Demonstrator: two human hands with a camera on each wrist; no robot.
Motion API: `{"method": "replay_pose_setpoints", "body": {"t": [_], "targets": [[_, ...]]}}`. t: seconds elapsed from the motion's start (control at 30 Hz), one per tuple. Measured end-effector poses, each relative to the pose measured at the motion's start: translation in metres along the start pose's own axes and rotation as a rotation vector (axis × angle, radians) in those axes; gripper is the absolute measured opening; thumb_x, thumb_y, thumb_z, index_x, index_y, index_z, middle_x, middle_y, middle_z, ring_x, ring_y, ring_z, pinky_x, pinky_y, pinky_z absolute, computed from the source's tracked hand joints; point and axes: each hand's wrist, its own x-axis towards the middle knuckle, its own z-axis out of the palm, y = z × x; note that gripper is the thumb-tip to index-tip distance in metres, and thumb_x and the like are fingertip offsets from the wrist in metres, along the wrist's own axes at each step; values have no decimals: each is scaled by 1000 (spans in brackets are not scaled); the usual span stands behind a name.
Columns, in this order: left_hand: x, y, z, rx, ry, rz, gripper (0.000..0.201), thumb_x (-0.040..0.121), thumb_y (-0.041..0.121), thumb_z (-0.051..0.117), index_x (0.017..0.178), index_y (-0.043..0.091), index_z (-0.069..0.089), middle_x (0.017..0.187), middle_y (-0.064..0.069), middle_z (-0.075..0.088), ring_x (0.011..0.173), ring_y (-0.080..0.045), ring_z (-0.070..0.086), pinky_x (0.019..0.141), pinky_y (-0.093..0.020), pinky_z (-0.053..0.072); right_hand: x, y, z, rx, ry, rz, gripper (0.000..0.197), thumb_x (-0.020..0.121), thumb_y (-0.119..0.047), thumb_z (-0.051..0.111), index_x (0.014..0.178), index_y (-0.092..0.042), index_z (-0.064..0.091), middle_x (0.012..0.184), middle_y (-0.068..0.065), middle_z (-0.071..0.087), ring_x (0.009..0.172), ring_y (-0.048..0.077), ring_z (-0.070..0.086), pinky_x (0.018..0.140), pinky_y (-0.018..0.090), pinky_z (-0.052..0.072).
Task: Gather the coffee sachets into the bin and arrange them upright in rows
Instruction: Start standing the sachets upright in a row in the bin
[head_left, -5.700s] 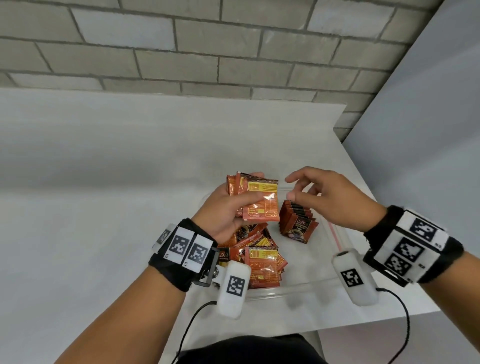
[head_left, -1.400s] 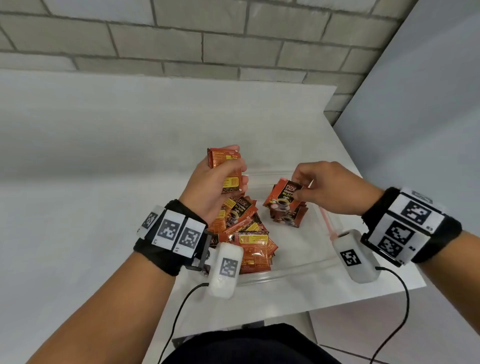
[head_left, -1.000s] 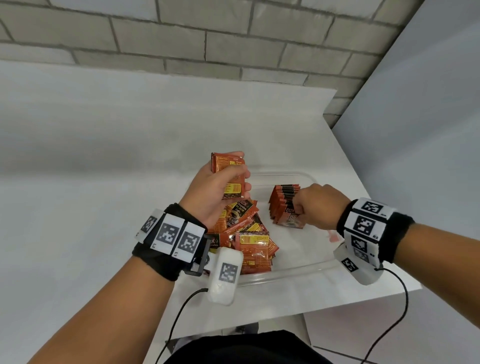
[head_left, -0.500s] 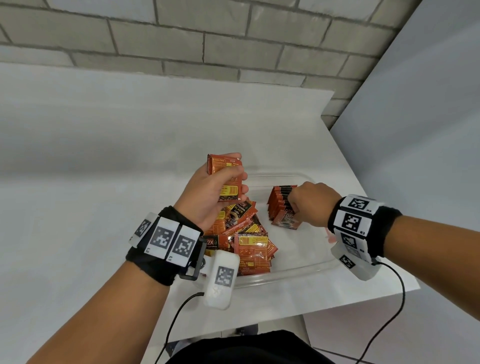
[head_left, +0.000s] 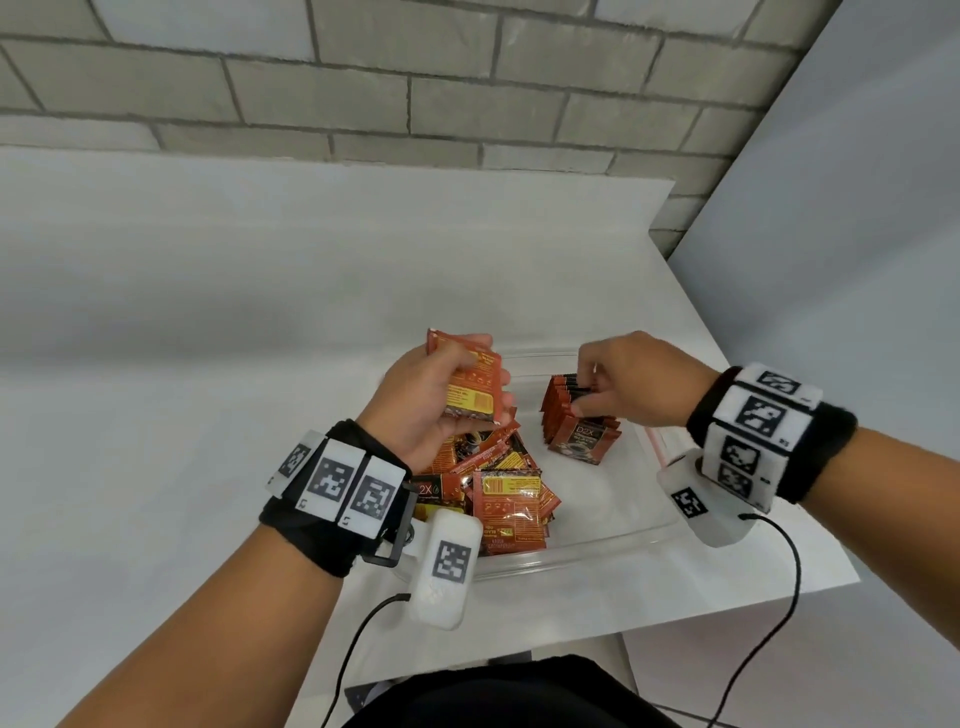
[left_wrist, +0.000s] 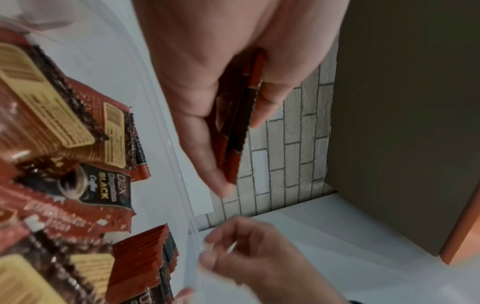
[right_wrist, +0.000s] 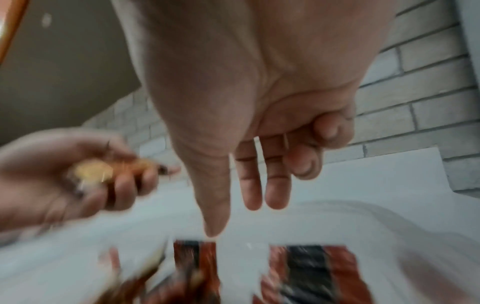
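The orange-red foil coffee sachets are lying in three groups, all in or over the clear shallow plastic bin (head_left: 597, 548) that is sitting on the white table (head_left: 208, 364) near its right front corner. A loose, jumbled heap of sachets (head_left: 506, 499) is filling the left part of the bin, with yellow label panels and dark "D2X" faces pointing different ways. To the right of that heap, a row of sachets standing on edge (head_left: 576, 415) is leaning slightly, packed face to face, with one "D2X" face showing at the near end.

The left hand (head_left: 436, 400) is hovering above the heap, gripping a small stack of sachets (head_left: 470, 382) with the thumb across the printed side and the fingers curled behind; the left wrist view is showing the stack (left_wrist: 236, 127) edge-on, pinched between thumb and fingers.

The right hand (head_left: 634, 379) is hanging over the far end of the standing row, its fingers bent downward toward the top edges. In the right wrist view the hand (right_wrist: 259, 123) is holding nothing, with two fingers and the thumb extended and the others curled; whether the fingertips are touching the row cannot be told, as that picture is blurred.

A grey brick wall (head_left: 415, 78) is rising behind the table.
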Motion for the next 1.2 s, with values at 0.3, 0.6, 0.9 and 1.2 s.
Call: {"method": "replay_pose_setpoints", "body": {"t": [0.3, 0.6, 0.9, 1.2], "targets": [[-1, -4, 18, 133, -101, 76, 26, 84, 15, 63, 110, 9, 64, 97, -13, 71, 85, -25, 70, 72, -37, 59, -16, -30, -8, 601, 228, -175, 33, 84, -28, 69, 115, -29, 59, 92, -8, 60, 70, 6, 57, 64, 11, 43], [5, 6, 22, -10, -59, 39, 37, 78, 36, 63, 104, 9, 61, 89, -10, 65, 82, -24, 65, 74, -43, 59, -20, -32, -3, 551, 550, -294, 21, 79, -13, 74, 76, -22, 56, 78, -7, 49, 65, 5, 45, 62, 15, 36], [8, 4, 18, 99, -120, 154, 31, 85, -9, 56, 105, 14, 62, 89, -2, 74, 84, -18, 71, 80, -44, 57, -26, -27, -13, 409, 535, -232, 30, 85, -32, 67, 114, -25, 63, 104, -2, 54, 80, 1, 45, 71, 2, 33], [14, 3, 24, 86, -84, 201, 44, 82, -13, 58, 119, 10, 58, 91, -7, 73, 85, -24, 70, 73, -37, 59, -21, -29, -8, 726, 280, 18, 31, 82, -31, 71, 105, -21, 52, 82, -2, 71, 74, 12, 65, 63, 23, 48]]}}
